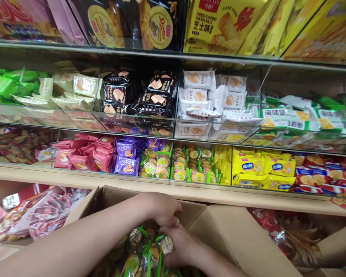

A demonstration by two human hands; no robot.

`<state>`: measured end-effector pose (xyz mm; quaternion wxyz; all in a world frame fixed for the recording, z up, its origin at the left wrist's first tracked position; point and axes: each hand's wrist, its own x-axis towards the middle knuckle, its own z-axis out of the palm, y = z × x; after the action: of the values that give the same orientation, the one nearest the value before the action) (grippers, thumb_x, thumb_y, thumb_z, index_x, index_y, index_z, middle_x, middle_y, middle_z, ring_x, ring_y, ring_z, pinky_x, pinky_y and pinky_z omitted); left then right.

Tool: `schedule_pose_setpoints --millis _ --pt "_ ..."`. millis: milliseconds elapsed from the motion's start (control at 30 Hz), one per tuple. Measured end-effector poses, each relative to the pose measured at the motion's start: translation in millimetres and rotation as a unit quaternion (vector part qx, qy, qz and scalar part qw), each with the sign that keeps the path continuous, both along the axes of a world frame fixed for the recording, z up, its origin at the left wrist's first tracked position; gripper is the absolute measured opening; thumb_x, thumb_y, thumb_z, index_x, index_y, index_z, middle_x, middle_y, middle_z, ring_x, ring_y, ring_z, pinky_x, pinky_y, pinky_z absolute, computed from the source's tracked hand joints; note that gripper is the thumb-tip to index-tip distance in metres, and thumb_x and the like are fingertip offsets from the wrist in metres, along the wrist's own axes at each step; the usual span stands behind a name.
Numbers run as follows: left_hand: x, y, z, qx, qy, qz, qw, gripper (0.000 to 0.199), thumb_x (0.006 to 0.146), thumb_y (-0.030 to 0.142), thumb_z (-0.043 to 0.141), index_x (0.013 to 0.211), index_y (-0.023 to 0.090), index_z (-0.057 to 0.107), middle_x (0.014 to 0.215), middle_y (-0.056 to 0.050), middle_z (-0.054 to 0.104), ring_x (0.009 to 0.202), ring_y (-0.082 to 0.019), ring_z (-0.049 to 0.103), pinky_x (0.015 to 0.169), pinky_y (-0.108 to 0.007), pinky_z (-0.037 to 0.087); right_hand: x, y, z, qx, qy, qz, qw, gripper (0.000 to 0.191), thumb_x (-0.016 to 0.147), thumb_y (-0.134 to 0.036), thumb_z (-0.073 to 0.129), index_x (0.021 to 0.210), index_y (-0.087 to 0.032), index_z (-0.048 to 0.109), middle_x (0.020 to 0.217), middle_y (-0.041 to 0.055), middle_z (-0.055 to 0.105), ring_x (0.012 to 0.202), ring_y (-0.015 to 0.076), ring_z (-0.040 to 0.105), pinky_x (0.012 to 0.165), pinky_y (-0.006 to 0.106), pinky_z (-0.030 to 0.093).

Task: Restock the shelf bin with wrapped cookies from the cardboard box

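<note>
An open cardboard box [233, 234] at the bottom centre holds small clear packets [150, 257] of round biscuits with green edges. Over the packets, my left hand [161, 209] is bent downward, its fingers curled beside my right wrist; what its fingertips hold, if anything, is hidden. Lower and a little to the right, my right hand [175, 246] is curled around some biscuit packets at the pile's right side. The two hands meet or overlap near the thumb of the right one.
Above the box, a shelf edge [190, 193] fronts glass compartments of similar green-edged packets [197, 167], purple packets [127, 156] and yellow packets [263, 165]. Higher shelves hold more snacks. Wrapped goods [43, 213] lie left of the box, others [291, 234] right.
</note>
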<state>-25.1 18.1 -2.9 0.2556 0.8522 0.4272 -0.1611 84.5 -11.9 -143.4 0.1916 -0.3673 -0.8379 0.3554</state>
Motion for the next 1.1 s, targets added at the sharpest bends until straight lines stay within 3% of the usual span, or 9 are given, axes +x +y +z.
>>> schedule_pose_setpoints --millis 100,167,267,367,500,633,733,833,1100 --pt "-5 5 5.9 -0.059 -0.044 0.009 0.997 0.04 0.078 0.04 0.042 0.108 0.02 0.059 0.09 -0.011 0.067 0.08 -0.027 0.061 0.066 -0.035 0.044 17 1 44.1 -0.059 0.046 -0.006 0.997 0.052 0.051 -0.016 0.066 0.102 -0.02 0.057 0.099 0.0034 0.059 0.085 0.0198 0.055 0.073 0.028 0.045" --pt "-8 7 9.7 -0.099 -0.073 0.022 0.992 0.047 0.081 0.049 0.034 0.112 0.021 0.055 0.096 -0.011 0.065 0.076 -0.023 0.061 0.058 -0.03 0.044 30 2 68.4 -0.102 0.111 0.022 0.988 0.054 0.055 -0.016 0.065 0.108 -0.02 0.053 0.099 0.0021 0.059 0.084 0.0184 0.056 0.072 0.027 0.046" --pt "-9 7 11.9 -0.218 -0.163 0.098 0.957 0.05 0.08 0.056 0.033 0.116 0.024 0.048 0.109 -0.01 0.058 0.073 -0.019 0.06 0.052 -0.026 0.043 48 3 86.7 -0.141 0.236 0.049 0.96 0.058 0.06 -0.018 0.066 0.115 -0.021 0.048 0.107 0.0033 0.056 0.093 0.0199 0.054 0.077 0.029 0.045" --pt "-4 3 9.5 -0.345 -0.301 0.189 0.869 0.044 0.072 0.049 0.055 0.109 0.026 0.05 0.092 -0.004 0.06 0.068 -0.014 0.059 0.054 -0.023 0.042 57 5 88.9 -0.139 0.308 0.007 0.941 0.057 0.063 -0.017 0.066 0.116 -0.023 0.044 0.116 0.0044 0.052 0.1 0.0205 0.052 0.082 0.032 0.045" --pt "5 -2 6.7 -0.348 -0.412 0.27 0.798 0.046 0.063 0.032 0.071 0.103 0.022 0.051 0.076 0.002 0.058 0.063 -0.009 0.057 0.053 -0.018 0.039 56 7 86.3 -0.115 0.348 -0.039 0.93 0.059 0.063 -0.018 0.07 0.114 -0.026 0.044 0.12 0.0046 0.048 0.106 0.0208 0.049 0.087 0.034 0.043" --pt "9 -1 8.7 -0.327 -0.457 0.317 0.764 0.052 0.06 0.024 0.073 0.106 0.021 0.047 0.076 0.0 0.059 0.06 -0.009 0.057 0.048 -0.017 0.038 55 8 83.9 -0.141 0.404 -0.048 0.903 0.064 0.062 -0.022 0.072 0.117 -0.028 0.039 0.124 0.0062 0.042 0.097 0.0199 0.055 0.077 0.033 0.049" --pt "10 1 9.3 -0.31 -0.5 0.34 0.733 0.052 0.061 0.02 0.072 0.107 0.02 0.047 0.079 -0.002 0.06 0.066 -0.012 0.059 0.052 -0.021 0.045 57 12 80.5 -0.109 0.394 -0.119 0.905 0.069 0.058 -0.024 0.075 0.117 -0.028 0.039 0.127 0.0075 0.038 0.097 0.0204 0.054 0.078 0.033 0.049" --pt "11 4 8.0 -0.292 -0.536 0.358 0.707 0.052 0.062 0.019 0.072 0.107 0.02 0.048 0.087 -0.004 0.061 0.071 -0.016 0.061 0.059 -0.028 0.05 57 17 77.5 -0.117 0.425 -0.155 0.884 0.067 0.059 -0.025 0.074 0.116 -0.026 0.039 0.123 0.0082 0.042 0.101 0.0212 0.052 0.078 0.033 0.049" --pt "7 5 14.6 -0.311 -0.544 0.336 0.703 0.049 0.067 0.022 0.067 0.111 0.024 0.048 0.095 -0.005 0.063 0.073 -0.017 0.063 0.059 -0.028 0.05 57 20 85.2 -0.188 0.504 -0.18 0.824 0.04 0.058 -0.027 0.074 0.092 -0.02 0.053 0.089 0.0015 0.062 0.081 0.0153 0.059 0.072 0.029 0.048"
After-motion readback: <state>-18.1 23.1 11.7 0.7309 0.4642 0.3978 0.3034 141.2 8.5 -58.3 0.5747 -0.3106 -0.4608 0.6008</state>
